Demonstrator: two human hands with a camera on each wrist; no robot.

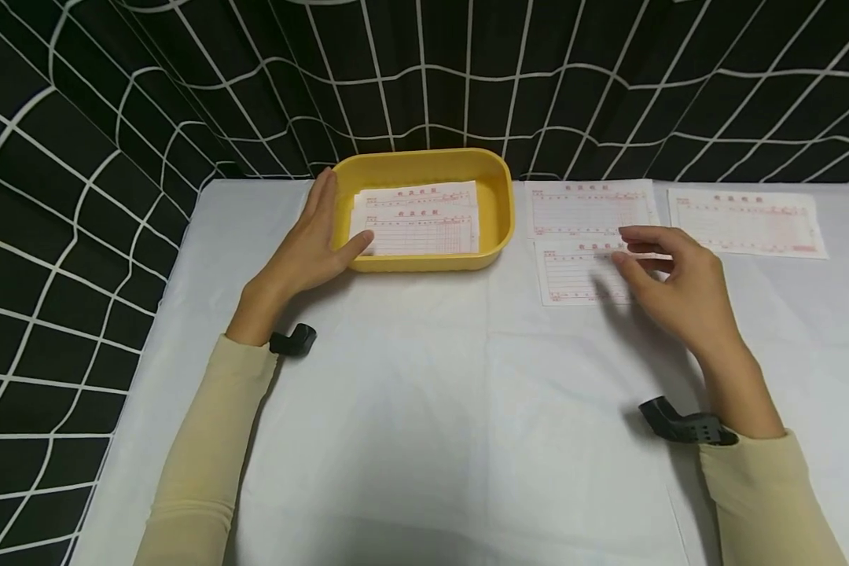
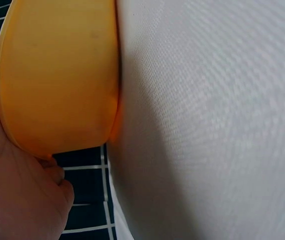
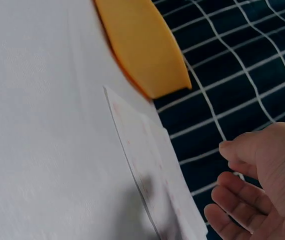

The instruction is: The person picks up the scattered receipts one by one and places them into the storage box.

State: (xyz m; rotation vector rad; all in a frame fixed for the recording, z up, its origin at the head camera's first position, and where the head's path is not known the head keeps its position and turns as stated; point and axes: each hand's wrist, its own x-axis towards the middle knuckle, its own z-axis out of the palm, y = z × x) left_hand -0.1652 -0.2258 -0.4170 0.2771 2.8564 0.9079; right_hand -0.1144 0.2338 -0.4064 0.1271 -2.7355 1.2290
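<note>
I have the white table (image 1: pixel 424 409) before me, the yellow tray (image 1: pixel 498 204) along its back edge. My left hand (image 1: pixel 304 244) grips the tray's left end, thumb over the front-left corner; my right hand (image 1: pixel 682 287) hovers unloaded above loose slips (image 1: pixel 573 271) near the back edge; stacked slips (image 1: pixel 417 232) lie inside the tray.

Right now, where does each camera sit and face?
Head: on the head, facing forward and down at the yellow tray, red-printed forms and white tablecloth; left hand, right hand and beige sleeves show.
Left wrist: worn there, facing the tray's outer wall and tablecloth; part of the left hand shows.
Right wrist: worn there, facing forms, tray and black curtain; right hand shows.
Head and right wrist share forms and tray.
</note>
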